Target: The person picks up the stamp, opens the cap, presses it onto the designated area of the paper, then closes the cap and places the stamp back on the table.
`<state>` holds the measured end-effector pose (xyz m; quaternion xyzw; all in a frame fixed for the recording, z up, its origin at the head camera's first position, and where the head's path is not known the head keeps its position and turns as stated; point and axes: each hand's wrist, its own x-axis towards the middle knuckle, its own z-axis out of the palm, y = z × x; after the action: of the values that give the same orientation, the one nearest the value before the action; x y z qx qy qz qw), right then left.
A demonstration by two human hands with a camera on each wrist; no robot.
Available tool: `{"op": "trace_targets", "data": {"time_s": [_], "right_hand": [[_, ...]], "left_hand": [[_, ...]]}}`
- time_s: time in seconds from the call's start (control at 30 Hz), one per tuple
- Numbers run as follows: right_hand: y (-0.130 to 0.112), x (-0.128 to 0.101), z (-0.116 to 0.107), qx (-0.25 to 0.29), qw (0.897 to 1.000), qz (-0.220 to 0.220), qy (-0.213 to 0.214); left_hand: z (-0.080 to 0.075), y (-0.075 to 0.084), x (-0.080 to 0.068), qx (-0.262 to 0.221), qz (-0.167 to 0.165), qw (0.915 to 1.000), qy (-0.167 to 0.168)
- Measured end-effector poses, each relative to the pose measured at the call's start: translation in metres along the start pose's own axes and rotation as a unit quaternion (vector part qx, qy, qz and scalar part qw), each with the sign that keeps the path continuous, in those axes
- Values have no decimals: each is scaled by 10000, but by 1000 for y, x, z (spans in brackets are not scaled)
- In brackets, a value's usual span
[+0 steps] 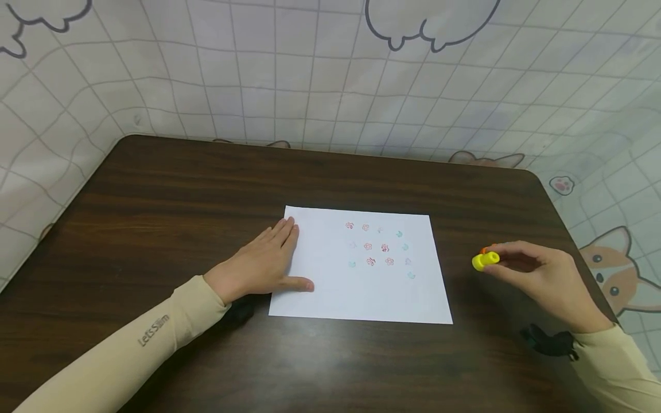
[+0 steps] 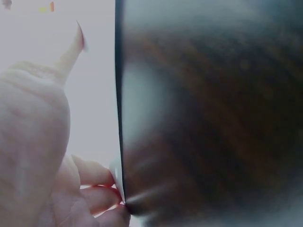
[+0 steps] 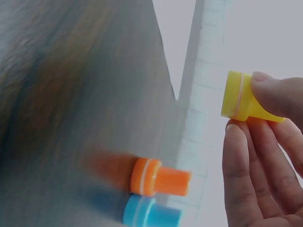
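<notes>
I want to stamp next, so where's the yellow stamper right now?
The yellow stamper is pinched in the right hand, right of the white paper in the head view; the right wrist view shows orange and blue stampers lying nearby.

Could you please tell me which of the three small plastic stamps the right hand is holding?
The yellow plastic stamp: the right hand pinches it in its grip, lifted off the table. The orange plastic stamp and the blue plastic stamp stand untouched beside each other.

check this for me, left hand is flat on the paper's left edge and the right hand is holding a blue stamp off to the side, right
Not quite: the stamp pinched in the right hand is yellow, as the head and right wrist views show. The blue stamp lies on the table. The left hand does rest flat on the paper at its left edge.
</notes>
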<state>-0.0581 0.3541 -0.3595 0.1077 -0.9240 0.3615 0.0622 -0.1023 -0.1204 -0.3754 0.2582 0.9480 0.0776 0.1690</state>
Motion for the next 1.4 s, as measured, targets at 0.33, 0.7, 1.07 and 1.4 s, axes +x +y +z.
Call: {"op": "trace_targets", "data": {"time_s": [0.33,0.7,1.07,1.4], "right_hand": [[-12,8,7,315,9992,-185,174],[-31,21,14,680,9962,-384,379],[-49,34,24,898,9943,-325,478],[-66,46,31,940,9924,-498,620]], "left_hand": [[-1,1,0,24,-10,10000,-44],[-2,2,0,38,-29,10000,-88],[-2,3,0,73,-29,9999,-107],[-3,2,1,123,-25,9999,-109]]}}
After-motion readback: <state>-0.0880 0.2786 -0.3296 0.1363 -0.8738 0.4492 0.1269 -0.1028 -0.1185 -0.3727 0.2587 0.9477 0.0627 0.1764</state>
